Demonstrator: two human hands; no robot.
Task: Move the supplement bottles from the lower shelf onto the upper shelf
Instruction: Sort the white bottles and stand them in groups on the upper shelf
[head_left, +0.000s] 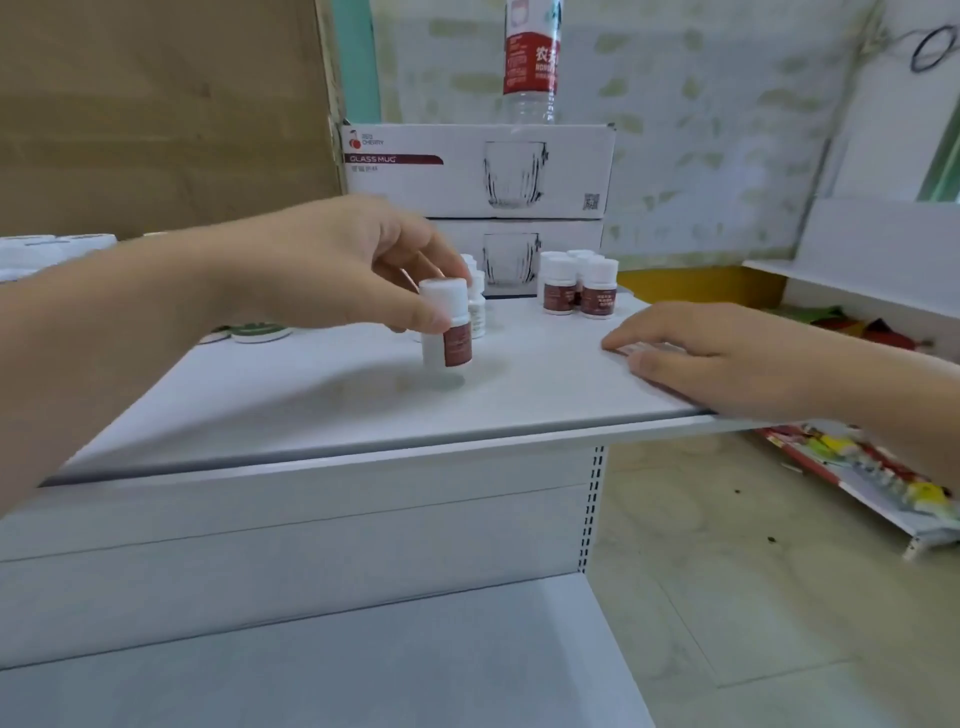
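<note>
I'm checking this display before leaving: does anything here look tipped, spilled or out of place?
Nothing is tipped or spilled: the supplement bottles on the upper shelf stand upright, as does the held bottle in the left hand. Only the water bottle perched on the stacked glass mug boxes looks out of place.

Print around the mug box
The white cardboard box (467, 176) reads "GLASS MUG" on its dark red band, with "CHERRY" above. The clear plastic bottle (531, 57) atop this box shows "农夫". The labels on the small white supplement bottles (581, 291) before it are unreadable.
</note>
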